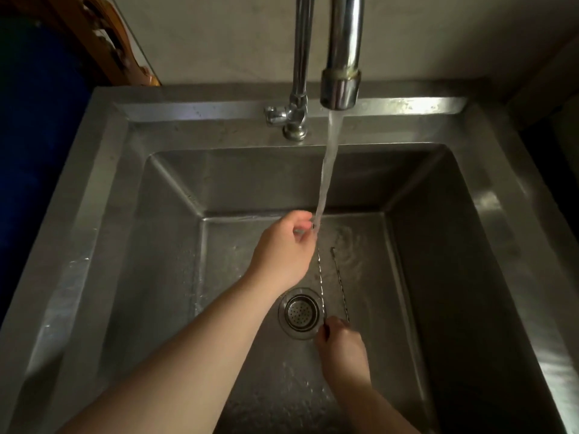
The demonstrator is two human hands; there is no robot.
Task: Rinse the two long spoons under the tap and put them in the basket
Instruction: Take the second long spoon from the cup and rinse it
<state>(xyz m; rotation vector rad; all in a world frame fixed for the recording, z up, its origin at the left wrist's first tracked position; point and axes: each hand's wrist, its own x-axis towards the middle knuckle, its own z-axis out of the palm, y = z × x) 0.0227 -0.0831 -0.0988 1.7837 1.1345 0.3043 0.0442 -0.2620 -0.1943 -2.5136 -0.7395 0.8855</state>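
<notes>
Fingers of the right hand grasp two long spoons over the drain, left hand pinching their tips under the tap

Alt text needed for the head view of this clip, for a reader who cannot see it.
Two bare hands hold two long spoons under running water in a steel sink. The left hand rubs one upper end in the stream; the right hand grips the lower ends beside the drain strainer.

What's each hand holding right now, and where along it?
The right hand grips both long spoons at their near ends. The left hand pinches the far end of one under the water stream.
</notes>
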